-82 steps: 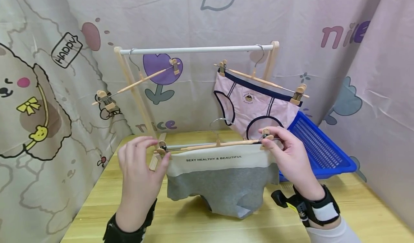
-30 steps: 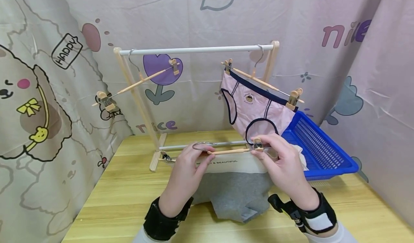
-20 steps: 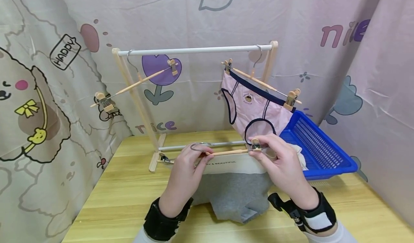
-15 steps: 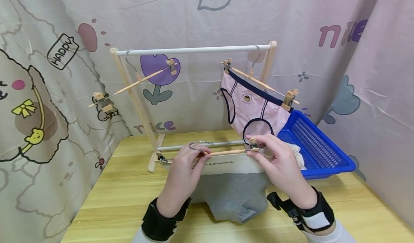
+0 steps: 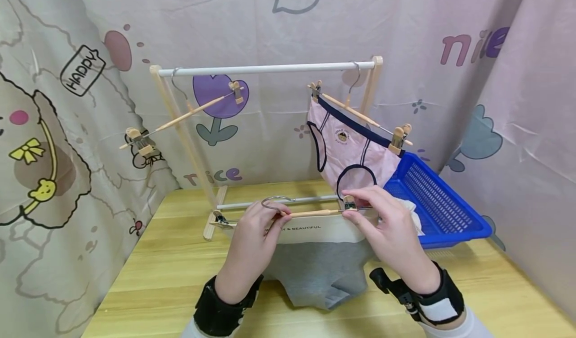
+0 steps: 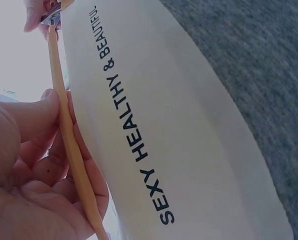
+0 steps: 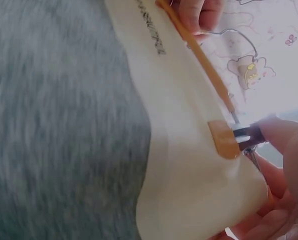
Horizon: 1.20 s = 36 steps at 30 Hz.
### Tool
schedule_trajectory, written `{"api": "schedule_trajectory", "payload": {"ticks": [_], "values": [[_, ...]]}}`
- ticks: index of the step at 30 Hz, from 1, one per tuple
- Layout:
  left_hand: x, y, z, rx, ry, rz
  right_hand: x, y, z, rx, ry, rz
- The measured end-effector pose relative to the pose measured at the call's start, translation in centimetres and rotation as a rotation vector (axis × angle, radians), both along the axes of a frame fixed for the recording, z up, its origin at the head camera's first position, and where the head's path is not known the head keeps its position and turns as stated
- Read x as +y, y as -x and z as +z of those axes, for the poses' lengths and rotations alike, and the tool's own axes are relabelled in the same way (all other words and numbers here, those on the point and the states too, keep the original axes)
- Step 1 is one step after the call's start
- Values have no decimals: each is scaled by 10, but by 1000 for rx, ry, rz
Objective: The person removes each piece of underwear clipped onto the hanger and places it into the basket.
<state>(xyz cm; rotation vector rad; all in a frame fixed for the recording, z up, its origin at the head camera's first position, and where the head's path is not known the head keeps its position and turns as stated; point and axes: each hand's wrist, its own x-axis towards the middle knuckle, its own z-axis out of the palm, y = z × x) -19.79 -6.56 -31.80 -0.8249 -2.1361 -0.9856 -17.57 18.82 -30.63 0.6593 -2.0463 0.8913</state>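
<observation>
Wooden table point(image 5: 171, 273) carried the drying rack point(image 5: 265, 69), behind and above both grips; free rail between the empty hanger point(image 5: 180, 119) and the pink briefs point(image 5: 355, 150). Blue basket point(image 5: 443, 205) sat close right of the right grip, tight there. Grey briefs point(image 5: 319, 273) hung below the grips, low over the table. Left hand point(image 5: 256, 238) had shifted from the left clip to mid-bar, pinching the clip hanger point(image 5: 310, 211); hanger now looked ready for lifting. Right hand point(image 5: 382, 228) pinched its right clip point(image 5: 349, 203).
</observation>
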Motion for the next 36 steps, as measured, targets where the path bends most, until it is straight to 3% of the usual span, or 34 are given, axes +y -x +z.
{"api": "schedule_trajectory", "payload": {"ticks": [9,17,36], "values": [[0,-1,1,6,2,-13,-4,-1,-1,55,41,31],[-1,-3,1,19,1,-7,-5,-3,-2,33,54,41],[-1,-3,1,11,3,1,-8,0,-4,129,78,56]]}}
